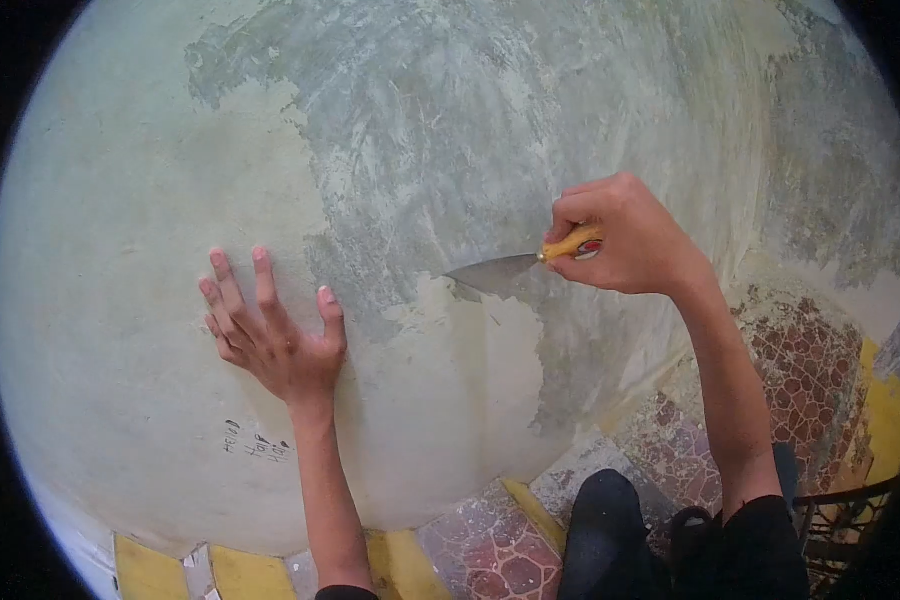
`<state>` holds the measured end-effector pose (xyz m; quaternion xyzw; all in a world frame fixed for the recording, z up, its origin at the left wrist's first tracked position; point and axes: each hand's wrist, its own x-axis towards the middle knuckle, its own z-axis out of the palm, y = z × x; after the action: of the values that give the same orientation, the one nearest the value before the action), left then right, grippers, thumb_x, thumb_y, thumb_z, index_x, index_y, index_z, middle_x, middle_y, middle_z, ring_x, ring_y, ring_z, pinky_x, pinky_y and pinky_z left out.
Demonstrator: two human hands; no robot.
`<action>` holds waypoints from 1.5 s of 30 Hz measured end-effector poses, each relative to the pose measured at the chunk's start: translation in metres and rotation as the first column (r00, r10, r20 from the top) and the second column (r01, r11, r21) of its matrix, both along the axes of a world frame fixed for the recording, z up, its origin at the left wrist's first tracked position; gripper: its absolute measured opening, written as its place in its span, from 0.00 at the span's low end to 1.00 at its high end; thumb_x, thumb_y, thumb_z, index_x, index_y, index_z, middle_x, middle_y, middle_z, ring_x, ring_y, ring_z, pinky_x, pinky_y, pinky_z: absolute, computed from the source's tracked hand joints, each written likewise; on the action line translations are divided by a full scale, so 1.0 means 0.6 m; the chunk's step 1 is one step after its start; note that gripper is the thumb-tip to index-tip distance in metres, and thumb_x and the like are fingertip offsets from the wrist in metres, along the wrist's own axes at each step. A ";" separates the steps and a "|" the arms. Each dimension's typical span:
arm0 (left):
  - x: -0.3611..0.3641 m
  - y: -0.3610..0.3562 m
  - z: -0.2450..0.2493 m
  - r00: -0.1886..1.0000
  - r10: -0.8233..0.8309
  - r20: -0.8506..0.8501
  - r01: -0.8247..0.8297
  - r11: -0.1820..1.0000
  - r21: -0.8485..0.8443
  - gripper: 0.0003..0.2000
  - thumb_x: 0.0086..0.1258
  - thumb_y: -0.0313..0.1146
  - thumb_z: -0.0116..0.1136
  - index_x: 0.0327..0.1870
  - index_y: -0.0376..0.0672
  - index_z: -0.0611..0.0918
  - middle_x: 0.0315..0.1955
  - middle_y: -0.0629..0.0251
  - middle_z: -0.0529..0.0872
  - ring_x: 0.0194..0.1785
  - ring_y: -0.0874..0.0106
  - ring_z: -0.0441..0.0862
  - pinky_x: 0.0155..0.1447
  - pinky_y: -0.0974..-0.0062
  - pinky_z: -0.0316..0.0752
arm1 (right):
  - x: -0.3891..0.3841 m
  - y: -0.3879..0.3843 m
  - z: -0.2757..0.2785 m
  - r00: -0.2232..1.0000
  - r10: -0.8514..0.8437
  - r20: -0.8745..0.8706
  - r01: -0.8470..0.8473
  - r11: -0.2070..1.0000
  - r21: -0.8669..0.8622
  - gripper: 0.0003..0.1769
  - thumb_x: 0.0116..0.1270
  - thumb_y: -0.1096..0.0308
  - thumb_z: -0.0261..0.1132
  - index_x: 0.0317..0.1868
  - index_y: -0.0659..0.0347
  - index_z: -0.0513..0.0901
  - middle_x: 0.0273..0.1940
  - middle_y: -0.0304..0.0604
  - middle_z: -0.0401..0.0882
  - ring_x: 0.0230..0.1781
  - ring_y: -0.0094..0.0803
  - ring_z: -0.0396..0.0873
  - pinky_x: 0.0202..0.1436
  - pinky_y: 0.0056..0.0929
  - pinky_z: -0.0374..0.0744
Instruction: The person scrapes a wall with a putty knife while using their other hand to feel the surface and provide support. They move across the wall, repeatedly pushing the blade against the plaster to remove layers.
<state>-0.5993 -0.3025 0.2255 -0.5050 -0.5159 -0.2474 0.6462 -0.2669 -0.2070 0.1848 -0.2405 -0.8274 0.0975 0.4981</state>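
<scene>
A wall (100, 260) fills most of the view, its pale coat giving way to a rough grey patch (420, 170), with patterned floor tiles (510, 570) along its foot. The right hand (625, 235) grips the wooden handle of a scraper (505, 268), whose blade lies at the upper edge of a pale tongue of coating (490, 350). The left hand (295, 355) holds nothing; its fingers are spread against the wall.

The step in hand looks like scraping — the next stroke likely calls for a low blade angle and steady pressure under that ragged edge. Open wall lies above and to the left; below, the dark-clothed leg (610, 530) and a black wire rack (840, 525) — lower right — probably limit downward room.
</scene>
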 end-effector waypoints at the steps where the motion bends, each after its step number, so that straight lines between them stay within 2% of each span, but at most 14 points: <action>1: 0.001 0.000 0.000 1.000 0.008 0.008 -0.008 1.000 0.006 0.32 0.65 0.52 0.52 0.72 0.59 0.67 0.76 0.64 0.61 0.78 0.59 0.56 0.77 0.54 0.47 | -0.003 -0.004 0.002 1.000 0.013 0.016 -0.014 1.000 0.013 0.07 0.48 0.70 0.72 0.26 0.62 0.83 0.27 0.45 0.84 0.29 0.43 0.83 0.34 0.35 0.79; 15: 0.006 0.001 -0.002 1.000 -0.012 0.017 0.012 1.000 0.012 0.32 0.64 0.50 0.53 0.72 0.59 0.67 0.75 0.65 0.62 0.78 0.59 0.56 0.77 0.56 0.47 | -0.008 -0.011 -0.005 1.000 -0.005 0.017 0.006 1.000 -0.022 0.07 0.48 0.69 0.72 0.26 0.62 0.82 0.27 0.45 0.84 0.30 0.44 0.83 0.35 0.35 0.79; 18: 0.005 0.004 0.000 1.000 -0.007 0.004 0.007 1.000 0.023 0.32 0.64 0.51 0.53 0.72 0.59 0.67 0.75 0.65 0.61 0.78 0.60 0.56 0.77 0.55 0.48 | -0.001 -0.012 -0.001 1.000 0.004 0.016 -0.004 0.999 0.034 0.07 0.49 0.69 0.71 0.26 0.62 0.82 0.26 0.46 0.84 0.29 0.44 0.83 0.34 0.36 0.79; 20: 0.005 0.002 0.000 1.000 -0.006 0.019 0.005 1.000 0.018 0.32 0.64 0.52 0.53 0.72 0.60 0.67 0.75 0.65 0.61 0.78 0.60 0.56 0.76 0.55 0.48 | 0.009 -0.012 0.004 0.999 -0.032 -0.032 0.030 0.998 -0.051 0.07 0.49 0.70 0.71 0.26 0.62 0.83 0.26 0.46 0.83 0.29 0.44 0.83 0.34 0.35 0.79; 23: 0.003 0.003 -0.001 1.000 0.003 0.018 -0.003 1.000 0.017 0.32 0.64 0.53 0.53 0.72 0.60 0.67 0.75 0.66 0.61 0.78 0.60 0.56 0.76 0.55 0.48 | -0.015 -0.012 -0.003 0.999 0.038 0.013 -0.038 0.999 0.003 0.07 0.48 0.70 0.72 0.26 0.62 0.83 0.26 0.46 0.84 0.28 0.43 0.83 0.33 0.34 0.79; 26: 0.002 0.003 0.000 1.000 -0.016 0.011 0.016 1.000 0.020 0.32 0.64 0.53 0.53 0.72 0.60 0.67 0.75 0.66 0.62 0.78 0.60 0.56 0.77 0.55 0.48 | 0.004 -0.013 0.001 1.000 -0.008 -0.007 0.008 0.999 -0.041 0.07 0.48 0.70 0.72 0.27 0.62 0.83 0.26 0.46 0.84 0.28 0.42 0.83 0.33 0.33 0.80; 30: -0.001 0.005 -0.002 1.000 0.004 0.018 -0.004 1.000 0.007 0.34 0.62 0.53 0.53 0.73 0.63 0.66 0.76 0.66 0.60 0.79 0.62 0.53 0.78 0.55 0.45 | -0.013 -0.013 -0.010 0.999 0.036 -0.028 -0.038 0.997 -0.062 0.07 0.49 0.70 0.72 0.27 0.62 0.83 0.27 0.46 0.84 0.28 0.41 0.83 0.34 0.33 0.79; 33: 0.001 0.003 -0.001 0.999 0.002 0.037 -0.002 1.000 0.010 0.33 0.63 0.54 0.53 0.72 0.63 0.66 0.76 0.67 0.60 0.79 0.63 0.52 0.78 0.55 0.44 | -0.012 -0.020 -0.006 0.999 0.035 0.015 -0.035 0.999 0.021 0.07 0.49 0.70 0.72 0.27 0.62 0.84 0.27 0.46 0.84 0.28 0.42 0.83 0.34 0.33 0.79; 35: 0.001 0.002 0.000 0.999 -0.018 0.039 0.018 1.000 0.007 0.33 0.63 0.54 0.53 0.72 0.63 0.67 0.76 0.67 0.60 0.79 0.63 0.53 0.78 0.56 0.44 | 0.004 -0.014 0.000 0.995 -0.032 -0.098 0.030 0.999 -0.020 0.07 0.49 0.69 0.72 0.27 0.61 0.84 0.28 0.46 0.85 0.28 0.43 0.83 0.34 0.34 0.79; 36: 0.001 0.001 0.000 0.999 -0.015 0.044 0.014 1.000 0.006 0.33 0.63 0.54 0.53 0.72 0.63 0.67 0.76 0.67 0.60 0.79 0.63 0.53 0.78 0.56 0.44 | -0.005 -0.016 0.001 0.995 -0.029 -0.094 0.027 0.999 -0.020 0.07 0.49 0.69 0.72 0.27 0.61 0.84 0.28 0.46 0.85 0.28 0.43 0.83 0.34 0.34 0.79; 38: 0.005 0.002 -0.001 0.999 -0.034 0.035 0.034 0.999 0.014 0.32 0.64 0.51 0.55 0.72 0.60 0.68 0.76 0.67 0.61 0.78 0.62 0.55 0.77 0.54 0.47 | -0.025 -0.021 0.001 1.000 0.030 0.007 -0.031 0.997 0.068 0.10 0.50 0.70 0.77 0.28 0.64 0.83 0.28 0.43 0.85 0.27 0.36 0.83 0.32 0.29 0.78; 39: 0.007 0.002 -0.003 0.998 -0.040 0.041 0.039 0.999 0.011 0.32 0.64 0.51 0.55 0.72 0.60 0.68 0.76 0.67 0.61 0.78 0.62 0.55 0.77 0.54 0.47 | -0.018 -0.026 0.002 1.000 0.025 0.013 -0.025 0.998 0.065 0.10 0.50 0.70 0.77 0.28 0.64 0.83 0.28 0.43 0.85 0.27 0.36 0.83 0.32 0.29 0.78; 41: 0.005 0.002 0.000 0.998 -0.040 0.041 0.040 0.999 0.015 0.32 0.64 0.52 0.54 0.71 0.61 0.68 0.76 0.67 0.61 0.78 0.63 0.54 0.77 0.55 0.47 | -0.010 -0.031 0.012 1.000 -0.008 0.009 0.008 1.000 0.006 0.07 0.50 0.69 0.72 0.26 0.61 0.83 0.28 0.44 0.85 0.29 0.43 0.83 0.34 0.33 0.79; 45: 0.005 -0.001 0.000 0.998 -0.011 0.060 0.011 1.000 0.001 0.32 0.64 0.53 0.54 0.72 0.62 0.68 0.76 0.68 0.61 0.78 0.63 0.54 0.77 0.56 0.47 | -0.017 -0.025 0.013 0.995 -0.015 -0.095 0.018 0.999 0.031 0.07 0.50 0.69 0.72 0.26 0.62 0.83 0.27 0.43 0.85 0.29 0.42 0.83 0.34 0.33 0.79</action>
<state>-0.5962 -0.3029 0.2254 -0.5001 -0.5323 -0.2660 0.6291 -0.2770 -0.2218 0.1925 -0.2348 -0.8022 0.0915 0.5413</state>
